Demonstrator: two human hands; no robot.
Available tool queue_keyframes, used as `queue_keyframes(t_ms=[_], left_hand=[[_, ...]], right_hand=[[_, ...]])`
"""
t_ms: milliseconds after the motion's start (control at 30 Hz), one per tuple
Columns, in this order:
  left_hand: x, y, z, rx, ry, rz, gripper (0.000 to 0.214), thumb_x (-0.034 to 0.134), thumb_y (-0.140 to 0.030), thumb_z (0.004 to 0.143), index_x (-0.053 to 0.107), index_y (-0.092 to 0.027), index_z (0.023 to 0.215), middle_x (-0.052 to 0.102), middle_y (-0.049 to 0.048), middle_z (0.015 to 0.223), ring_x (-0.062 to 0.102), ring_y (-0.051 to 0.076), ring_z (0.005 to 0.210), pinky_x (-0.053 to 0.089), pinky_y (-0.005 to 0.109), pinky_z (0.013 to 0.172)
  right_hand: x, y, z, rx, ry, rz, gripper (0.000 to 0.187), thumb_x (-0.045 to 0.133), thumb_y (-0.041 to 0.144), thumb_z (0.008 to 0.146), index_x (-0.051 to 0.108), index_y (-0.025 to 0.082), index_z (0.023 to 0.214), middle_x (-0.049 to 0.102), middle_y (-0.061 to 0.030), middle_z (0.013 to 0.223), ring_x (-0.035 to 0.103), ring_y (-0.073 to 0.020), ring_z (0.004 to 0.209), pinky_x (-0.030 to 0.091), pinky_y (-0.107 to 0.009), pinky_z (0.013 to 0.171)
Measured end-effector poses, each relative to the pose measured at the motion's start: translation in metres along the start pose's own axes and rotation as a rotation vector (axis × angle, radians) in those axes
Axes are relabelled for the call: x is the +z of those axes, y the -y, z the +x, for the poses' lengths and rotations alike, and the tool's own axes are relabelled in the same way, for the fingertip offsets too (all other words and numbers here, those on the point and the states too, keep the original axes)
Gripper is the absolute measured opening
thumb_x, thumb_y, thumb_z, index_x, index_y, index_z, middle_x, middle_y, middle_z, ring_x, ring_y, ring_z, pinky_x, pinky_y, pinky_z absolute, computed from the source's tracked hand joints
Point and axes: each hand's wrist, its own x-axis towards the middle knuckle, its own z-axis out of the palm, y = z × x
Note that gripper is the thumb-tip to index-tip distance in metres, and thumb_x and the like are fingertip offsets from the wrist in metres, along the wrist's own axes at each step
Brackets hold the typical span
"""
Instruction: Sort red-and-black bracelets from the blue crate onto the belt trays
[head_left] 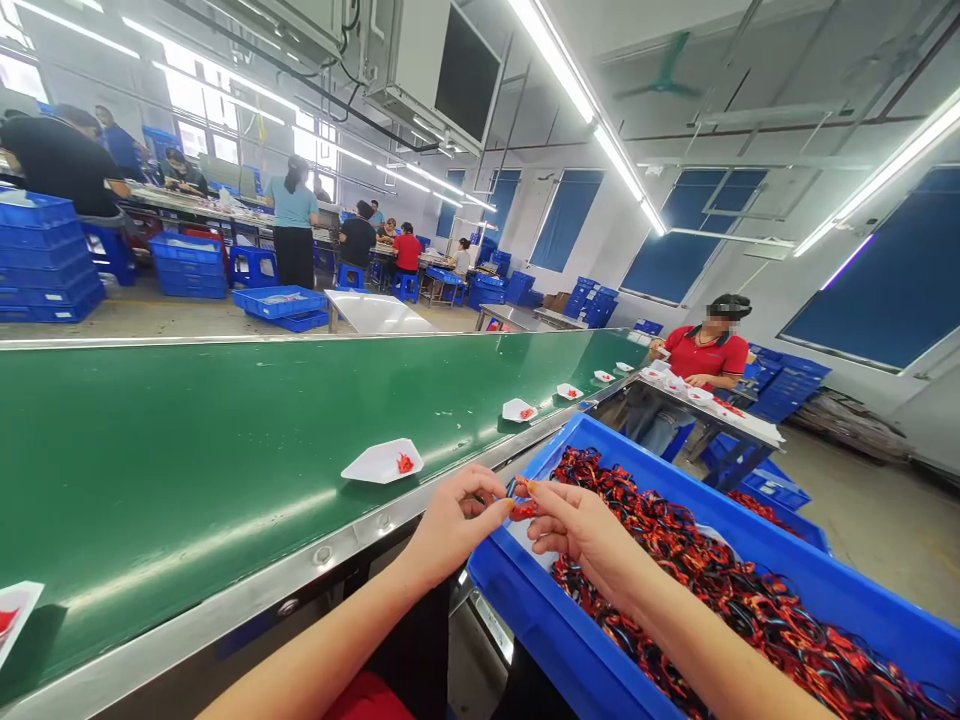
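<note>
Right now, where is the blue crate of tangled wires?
In the head view, the blue crate sits right of the green conveyor belt, below the right hand.

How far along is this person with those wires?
Done: a white paper tray on the green conveyor belt holds a small red bundle, as do others further along. In hand: the left hand and right hand pinch a red piece. Left: the blue crate is heaped with tangled red-and-black wires.
</note>
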Motion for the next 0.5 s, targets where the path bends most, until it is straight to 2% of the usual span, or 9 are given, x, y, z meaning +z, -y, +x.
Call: queue_keyframes(t_ms=[100, 167, 233, 300, 367, 433, 500], left_hand=[[-0.025, -0.005, 0.002, 0.059, -0.124, 0.214, 0.019, 0.063, -0.035, 0.081, 0.065, -0.016, 0.081, 0.057, 0.0044, 0.094, 0.055, 0.014, 0.084, 0.046, 0.026, 0.073], [-0.055, -0.008, 0.004, 0.103, -0.271, 0.496, 0.019, 0.061, -0.036, 0.082, 0.068, -0.018, 0.084, 0.059, 0.0042, 0.094, 0.055, 0.016, 0.084, 0.044, 0.029, 0.076], [-0.088, -0.007, 0.006, 0.095, -0.378, 0.846, 0.022, 0.059, -0.039, 0.082, 0.071, -0.020, 0.084, 0.061, 0.0050, 0.092, 0.054, 0.019, 0.086, 0.041, 0.033, 0.078], [-0.117, -0.004, 0.005, -0.006, -0.411, 1.140, 0.025, 0.056, -0.041, 0.083, 0.073, -0.022, 0.084, 0.062, 0.0062, 0.091, 0.053, 0.023, 0.086, 0.039, 0.036, 0.077], [-0.138, -0.001, 0.002, -0.147, -0.403, 1.326, 0.028, 0.053, -0.041, 0.084, 0.074, -0.023, 0.085, 0.064, 0.0074, 0.094, 0.053, 0.026, 0.089, 0.037, 0.039, 0.077], [-0.148, 0.002, -0.001, -0.283, -0.373, 1.397, 0.029, 0.050, -0.041, 0.085, 0.075, -0.025, 0.088, 0.065, 0.0086, 0.097, 0.054, 0.029, 0.095, 0.037, 0.041, 0.079], [-0.152, 0.004, -0.004, -0.384, -0.343, 1.392, 0.030, 0.049, -0.039, 0.085, 0.075, -0.024, 0.091, 0.066, 0.0101, 0.098, 0.054, 0.031, 0.099, 0.038, 0.043, 0.081]], right_hand=[[-0.020, 0.010, 0.009, -0.131, -0.020, -0.236, 0.051, 0.061, 0.058, 0.080, 0.065, 0.014, 0.104, 0.069, -0.0086, 0.093, 0.063, -0.0096, 0.066, 0.052, -0.019, 0.056], [-0.044, 0.011, 0.021, -0.227, -0.129, -0.423, 0.046, 0.056, 0.055, 0.084, 0.062, 0.015, 0.106, 0.069, -0.0085, 0.094, 0.063, -0.0114, 0.070, 0.053, -0.022, 0.058], [-0.072, 0.005, 0.034, -0.217, -0.213, -0.606, 0.038, 0.052, 0.046, 0.087, 0.061, 0.014, 0.106, 0.069, -0.0081, 0.093, 0.063, -0.0131, 0.070, 0.053, -0.024, 0.058], [-0.095, -0.010, 0.049, -0.157, -0.209, -0.866, 0.030, 0.047, 0.036, 0.089, 0.061, 0.015, 0.105, 0.070, -0.0077, 0.094, 0.065, -0.0140, 0.074, 0.053, -0.026, 0.064], [-0.106, -0.028, 0.062, -0.134, -0.162, -1.150, 0.025, 0.047, 0.028, 0.087, 0.064, 0.017, 0.101, 0.070, -0.0067, 0.098, 0.066, -0.0155, 0.083, 0.052, -0.028, 0.076], [-0.105, -0.045, 0.073, -0.146, -0.157, -1.346, 0.022, 0.051, 0.029, 0.084, 0.067, 0.017, 0.095, 0.070, -0.0082, 0.097, 0.065, -0.0213, 0.091, 0.049, -0.034, 0.084], [-0.095, -0.058, 0.080, -0.092, -0.208, -1.446, 0.025, 0.052, 0.037, 0.084, 0.067, 0.017, 0.091, 0.070, -0.0121, 0.095, 0.065, -0.0297, 0.091, 0.048, -0.041, 0.080]])
